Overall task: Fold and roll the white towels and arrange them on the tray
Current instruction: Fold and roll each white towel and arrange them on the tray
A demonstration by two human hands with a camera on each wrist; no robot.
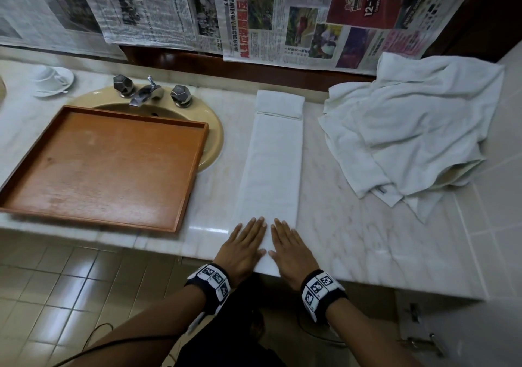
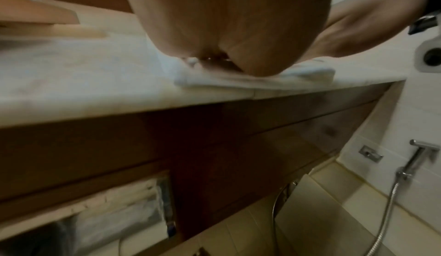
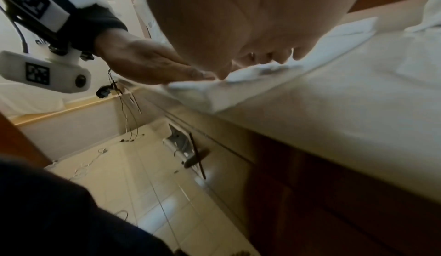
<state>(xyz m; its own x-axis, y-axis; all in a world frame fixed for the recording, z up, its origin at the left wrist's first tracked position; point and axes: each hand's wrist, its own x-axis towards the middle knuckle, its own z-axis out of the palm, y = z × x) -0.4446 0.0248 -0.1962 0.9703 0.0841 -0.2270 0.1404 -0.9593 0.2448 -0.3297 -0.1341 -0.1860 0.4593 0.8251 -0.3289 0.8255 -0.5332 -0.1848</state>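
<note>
A white towel (image 1: 272, 166) folded into a long narrow strip lies on the marble counter, running from the front edge toward the back wall; its far end is turned over in a short flap (image 1: 279, 104). My left hand (image 1: 245, 242) and right hand (image 1: 286, 246) lie flat, side by side, pressing on the strip's near end with straight fingers. The wrist views show the towel's near end (image 2: 257, 79) (image 3: 214, 94) under each palm at the counter's edge. An empty wooden tray (image 1: 104, 166) sits to the left, partly over the sink.
A heap of unfolded white towels (image 1: 409, 129) lies at the right of the counter. The beige sink (image 1: 209, 118) with a chrome tap (image 1: 147, 92) is behind the tray. A cup and saucer (image 1: 50, 80) stand at the back left. Newspaper sheets (image 1: 254, 13) cover the wall.
</note>
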